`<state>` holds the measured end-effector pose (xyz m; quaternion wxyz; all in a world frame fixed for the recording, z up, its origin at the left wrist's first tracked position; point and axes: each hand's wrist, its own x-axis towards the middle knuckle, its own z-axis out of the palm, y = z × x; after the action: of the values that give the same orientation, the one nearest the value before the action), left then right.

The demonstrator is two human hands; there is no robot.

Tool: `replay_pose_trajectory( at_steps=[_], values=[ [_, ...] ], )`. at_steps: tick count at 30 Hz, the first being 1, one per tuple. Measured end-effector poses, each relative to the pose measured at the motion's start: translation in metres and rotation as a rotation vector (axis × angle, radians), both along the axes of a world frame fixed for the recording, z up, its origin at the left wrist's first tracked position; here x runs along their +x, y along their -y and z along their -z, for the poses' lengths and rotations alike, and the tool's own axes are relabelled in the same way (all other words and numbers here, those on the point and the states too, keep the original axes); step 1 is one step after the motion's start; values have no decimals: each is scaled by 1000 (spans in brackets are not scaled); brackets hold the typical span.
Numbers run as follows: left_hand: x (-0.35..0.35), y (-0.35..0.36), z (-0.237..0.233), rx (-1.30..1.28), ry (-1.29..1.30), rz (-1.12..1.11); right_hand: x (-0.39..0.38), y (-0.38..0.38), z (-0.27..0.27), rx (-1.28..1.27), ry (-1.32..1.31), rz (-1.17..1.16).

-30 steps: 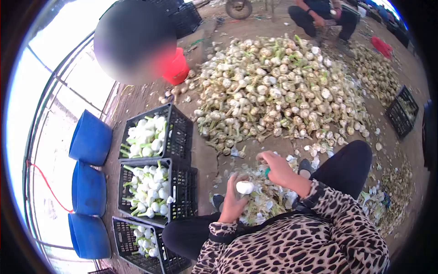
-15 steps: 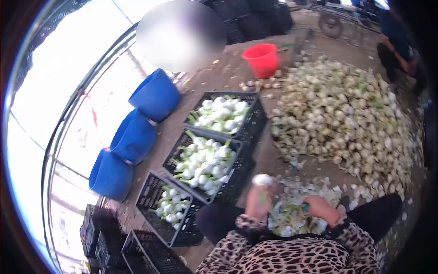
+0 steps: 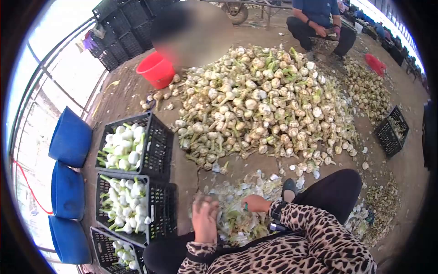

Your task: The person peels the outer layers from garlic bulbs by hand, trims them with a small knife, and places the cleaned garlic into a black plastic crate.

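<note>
My left hand (image 3: 205, 220) is raised at lower centre, its fingers apart and slightly blurred, with nothing in it. To its right my right hand (image 3: 257, 203) is closed round a small green handle (image 3: 246, 206); the rest of that tool is hidden. Below both hands lie white and green peelings (image 3: 242, 224). Beyond them spreads a large pile of unpeeled garlic bulbs (image 3: 269, 105). Peeled white bulbs (image 3: 125, 203) fill a black crate (image 3: 163, 208) left of my left hand.
Another crate (image 3: 160, 148) of peeled bulbs stands behind, a third (image 3: 101, 251) nearer me. Blue tubs (image 3: 68, 189) line the left. A red bucket (image 3: 157, 73) stands beside the pile. A person (image 3: 319, 23) sits beyond it; a small crate (image 3: 391, 132) is at right.
The view has swung right, so crates and tubs appear farther left. The white bulb in my left hand is gone from it, and the fingers have opened. My right hand still holds the green handle.
</note>
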<state>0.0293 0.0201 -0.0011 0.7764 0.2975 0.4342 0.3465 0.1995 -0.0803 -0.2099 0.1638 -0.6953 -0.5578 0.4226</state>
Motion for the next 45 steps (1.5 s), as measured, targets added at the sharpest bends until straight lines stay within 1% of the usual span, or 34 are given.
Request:
replay_pose_trajectory(
  at_steps=[2,3,5,6,7,8,9,11,14,17,18,21,23,25,26,28,29,31,32,35,36,38,39,40,43,45],
  values=[
    [14,7,13,-105,-40,188,25,-6,21,26,-11,154],
    [21,8,11,-143,-76,274,39,-11,26,81,48,245],
    [30,2,7,-177,-112,335,73,-25,34,193,168,418],
    [34,-2,7,-191,-134,364,95,-34,48,149,237,455],
    [37,-5,10,-193,-123,367,114,-46,46,107,298,491],
    [37,-7,14,-194,-118,368,131,-51,42,142,428,526],
    [37,-10,17,-192,-117,366,146,-61,22,179,552,558],
    [39,-14,22,-217,-153,380,173,-78,39,156,634,559],
    [44,-18,25,-259,-180,357,194,-95,55,-110,568,456],
    [47,-18,25,-254,-186,287,203,-105,69,-222,468,468],
    [47,-18,24,-241,-188,288,197,-106,37,-314,313,518],
    [45,-15,28,-182,-188,293,159,-102,21,-197,42,441],
    [40,-13,37,-111,-185,285,113,-105,-39,-117,-260,472],
    [40,-14,30,-167,-141,188,67,-98,-66,130,-382,434],
    [39,-14,26,-198,-126,132,50,-91,-89,188,-399,398],
    [29,-18,35,-245,76,168,14,-75,-136,299,-452,328],
    [25,-19,34,-263,183,191,4,-68,-152,383,-353,285],
    [21,-12,11,-180,161,218,-3,-50,-175,554,-136,218],
    [20,-8,4,-137,161,243,0,-43,-180,597,-94,191],
    [14,3,-5,125,58,262,-7,-25,-205,482,-438,405],
    [12,4,-5,259,50,255,-10,-25,-200,534,-512,448],
    [7,10,3,404,1,311,-13,-18,-198,252,-787,545],
    [5,13,4,479,-28,334,-18,-19,-208,105,-925,584],
    [2,15,0,612,-192,376,-29,-21,-216,113,-874,677],
    [-6,16,1,1063,-453,358,-35,-20,-239,14,-785,692],
    [-11,18,-3,1076,-440,343,-41,-21,-226,115,-814,691]
  ],
)
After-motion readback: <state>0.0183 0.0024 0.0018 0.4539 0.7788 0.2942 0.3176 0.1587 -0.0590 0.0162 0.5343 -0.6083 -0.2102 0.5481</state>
